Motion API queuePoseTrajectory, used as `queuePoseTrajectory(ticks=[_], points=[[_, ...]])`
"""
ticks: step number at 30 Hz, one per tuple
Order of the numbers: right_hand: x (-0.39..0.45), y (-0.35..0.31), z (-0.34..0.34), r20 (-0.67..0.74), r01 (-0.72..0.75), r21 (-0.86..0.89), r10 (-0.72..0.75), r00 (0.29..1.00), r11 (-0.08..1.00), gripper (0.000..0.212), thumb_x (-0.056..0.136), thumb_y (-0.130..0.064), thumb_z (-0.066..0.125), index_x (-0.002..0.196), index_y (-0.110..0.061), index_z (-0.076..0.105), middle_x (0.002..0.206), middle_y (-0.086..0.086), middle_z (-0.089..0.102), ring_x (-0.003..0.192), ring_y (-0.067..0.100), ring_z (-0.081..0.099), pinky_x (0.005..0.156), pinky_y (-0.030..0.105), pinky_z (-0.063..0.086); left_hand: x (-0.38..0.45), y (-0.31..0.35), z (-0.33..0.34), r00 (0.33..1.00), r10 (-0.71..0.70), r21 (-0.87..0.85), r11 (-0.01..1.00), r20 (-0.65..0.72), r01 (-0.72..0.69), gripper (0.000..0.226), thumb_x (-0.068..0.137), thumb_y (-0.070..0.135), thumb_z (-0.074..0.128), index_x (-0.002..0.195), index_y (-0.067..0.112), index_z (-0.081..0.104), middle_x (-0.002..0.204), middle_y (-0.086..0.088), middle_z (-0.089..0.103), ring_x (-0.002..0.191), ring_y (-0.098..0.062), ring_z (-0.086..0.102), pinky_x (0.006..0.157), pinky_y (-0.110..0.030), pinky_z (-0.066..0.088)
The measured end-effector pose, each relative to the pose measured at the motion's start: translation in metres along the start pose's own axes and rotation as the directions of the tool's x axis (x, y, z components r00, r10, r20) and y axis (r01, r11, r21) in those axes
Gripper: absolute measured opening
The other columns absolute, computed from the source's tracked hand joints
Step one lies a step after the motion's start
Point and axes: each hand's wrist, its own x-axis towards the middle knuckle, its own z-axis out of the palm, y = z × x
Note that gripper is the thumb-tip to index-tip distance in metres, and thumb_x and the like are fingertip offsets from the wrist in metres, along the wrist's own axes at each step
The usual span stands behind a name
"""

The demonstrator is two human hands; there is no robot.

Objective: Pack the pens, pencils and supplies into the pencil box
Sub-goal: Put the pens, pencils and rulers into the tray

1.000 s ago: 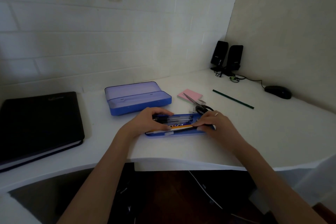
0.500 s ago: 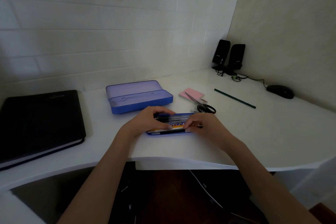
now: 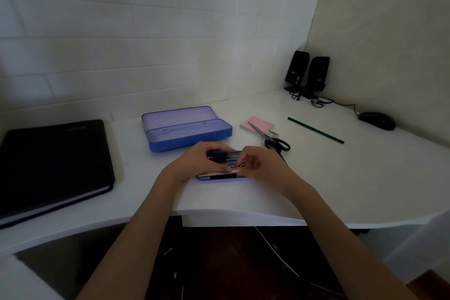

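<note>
Tray point(image 3: 219, 180), frame centre, on desk point(image 3: 316, 178): pens point(image 3: 222, 155) inside. Left hand point(image 3: 194, 163) grip curled over pens; right hand point(image 3: 264, 165) grip pinching contents, item unclear. Box point(image 3: 187, 129) behind, open.

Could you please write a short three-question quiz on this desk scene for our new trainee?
1. True or false: the green pencil already lies in the blue tray under the hands.
2. Multiple choice: the scissors lie with their blades across A) the black notebook, B) the pink sticky notes, C) the mouse.
3. Fill in: the open pencil box stands on the desk just behind the ____ hand.

Key
1. False: it lies apart on the desk, towards the mouse.
2. B.
3. Left; the right hand is nearer the scissors.
</note>
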Motion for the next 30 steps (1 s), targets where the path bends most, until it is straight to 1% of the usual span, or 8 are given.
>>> queuePoseTrajectory(ticks=[3,9,13,18,21,24,27,30], points=[[0.003,0.006,0.002,-0.011,-0.022,0.001,0.022,1.0,1.0,0.018,0.072,-0.011,0.075,0.08,-0.019,0.062,0.058,-0.007,0.046,0.048,0.002,0.041,0.055,0.018,0.032,0.0,0.0,0.001,1.0,0.0,0.006,1.0,0.002,0.0,0.042,0.068,0.025,0.081,0.107,0.03,0.067,0.107,0.007,0.068,0.1,-0.008,0.062,0.091,-0.023,0.049],[0.002,0.007,-0.001,-0.023,-0.018,0.063,0.02,1.0,0.998,0.011,0.076,-0.011,0.072,0.081,-0.017,0.063,0.059,-0.003,0.05,0.047,0.001,0.043,0.051,0.012,0.031,0.0,0.001,0.001,1.0,-0.014,-0.004,1.0,0.0,0.014,0.043,0.068,0.023,0.081,0.109,0.028,0.068,0.106,0.008,0.068,0.099,-0.007,0.063,0.086,-0.017,0.049],[0.005,0.023,-0.019,-0.278,-0.037,0.045,0.048,0.959,0.998,0.003,0.081,-0.015,0.067,0.081,-0.015,0.065,0.069,0.017,0.06,0.057,0.01,0.045,0.051,0.013,0.035,0.001,0.0,0.001,0.999,-0.045,0.0,0.999,0.005,0.045,0.041,0.071,0.03,0.078,0.11,0.03,0.067,0.105,0.016,0.065,0.098,0.001,0.059,0.078,-0.007,0.046],[0.018,0.066,-0.048,-0.505,-0.188,-0.117,0.105,0.856,0.975,0.012,0.089,-0.013,0.054,0.093,-0.011,0.065,0.09,0.009,0.064,0.075,0.016,0.052,0.06,0.02,0.036,0.008,0.0,0.006,0.986,-0.136,-0.111,0.986,-0.096,0.125,0.031,0.081,0.037,0.067,0.11,0.028,0.066,0.11,0.01,0.066,0.102,-0.003,0.06,0.089,-0.021,0.047],[0.028,0.094,-0.066,-0.579,-0.291,-0.152,0.153,0.8,0.945,0.02,0.09,-0.008,0.048,0.099,-0.009,0.065,0.102,0.014,0.064,0.08,0.019,0.054,0.071,0.029,0.04,0.018,0.004,0.003,0.972,-0.137,-0.066,0.99,-0.189,0.127,0.025,0.082,0.034,0.067,0.104,0.023,0.069,0.103,0.009,0.069,0.097,-0.003,0.062,0.087,-0.018,0.046],[0.036,0.119,-0.08,-0.611,-0.415,-0.246,0.192,0.768,0.876,0.026,0.091,-0.009,0.044,0.11,-0.012,0.062,0.119,0.015,0.059,0.104,0.03,0.054,0.091,0.041,0.043,0.043,0.02,0.004,0.974,-0.024,0.102,0.994,-0.223,0.048,0.016,0.084,0.025,0.065,0.096,0.016,0.072,0.099,0.001,0.072,0.092,-0.007,0.064,0.085,-0.018,0.047],[0.047,0.135,-0.089,-0.583,-0.515,-0.38,0.233,0.778,0.768,0.036,0.093,-0.012,0.041,0.129,-0.014,0.05,0.139,0.012,0.048,0.127,0.031,0.041,0.105,0.048,0.03,0.083,0.042,0.019,0.978,0.081,0.221,0.974,-0.191,-0.037,0.016,0.086,0.019,0.062,0.095,0.011,0.071,0.1,-0.005,0.072,0.092,-0.015,0.063,0.085,-0.027,0.047],[0.059,0.148,-0.096,-0.536,-0.601,-0.474,0.331,0.777,0.643,0.046,0.097,-0.021,0.033,0.143,-0.016,0.03,0.154,0.006,0.026,0.143,0.026,0.018,0.114,0.052,0.013,0.118,0.053,0.044,0.987,0.114,0.224,0.971,-0.113,-0.086,0.017,0.085,0.021,0.063,0.096,0.011,0.071,0.097,-0.001,0.069,0.087,-0.011,0.06,0.083,-0.023,0.045]])
